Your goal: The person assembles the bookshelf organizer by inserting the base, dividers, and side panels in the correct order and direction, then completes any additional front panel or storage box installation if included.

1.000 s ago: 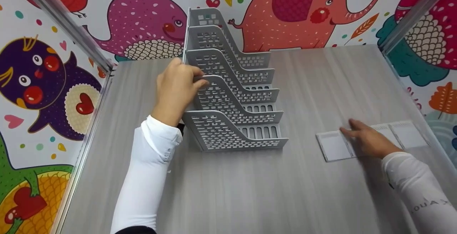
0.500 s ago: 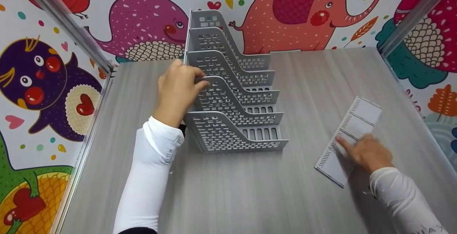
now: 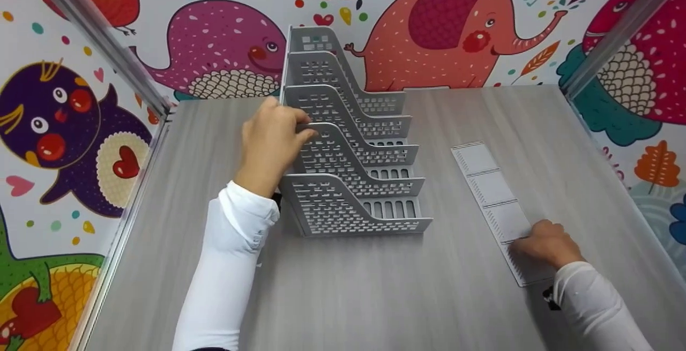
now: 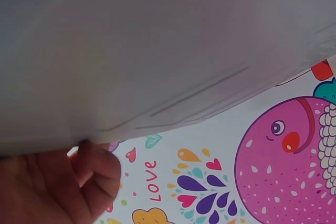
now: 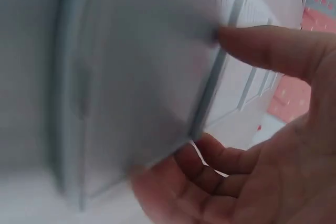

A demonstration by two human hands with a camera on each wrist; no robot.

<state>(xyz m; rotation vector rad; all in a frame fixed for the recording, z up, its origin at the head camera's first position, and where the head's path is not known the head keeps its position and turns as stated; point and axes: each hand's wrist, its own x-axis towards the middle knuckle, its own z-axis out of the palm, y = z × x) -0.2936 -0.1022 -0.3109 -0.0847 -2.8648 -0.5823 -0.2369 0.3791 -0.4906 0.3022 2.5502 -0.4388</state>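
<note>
A grey plastic file rack (image 3: pixel 343 211) with several upright perforated dividers stands left of the table's middle. My left hand (image 3: pixel 270 144) pinches the top rear corner of one divider between thumb and fingers. In the left wrist view the rack's blurred wall (image 4: pixel 131 61) covers the upper part, with curled fingers (image 4: pixel 97 179) below it. To the right, a long flat grey panel (image 3: pixel 493 185) is split by ribs into several sections. My right hand (image 3: pixel 549 244) grips its near end. The right wrist view has the thumb (image 5: pixel 262 48) on the panel's face and the other fingers curled at its edge.
Both items are on a grey wood-grain table (image 3: pixel 370 292). A cartoon-printed back wall (image 3: pixel 429 67) stands close behind the rack. Printed side walls with metal corner posts (image 3: pixel 96 40) bound the table left and right.
The panel has turned from lying crosswise, through a right-leaning slant, to a left-leaning slant. My right hand has shifted nearer to me and now holds its near end. The left hand keeps its pinch.
</note>
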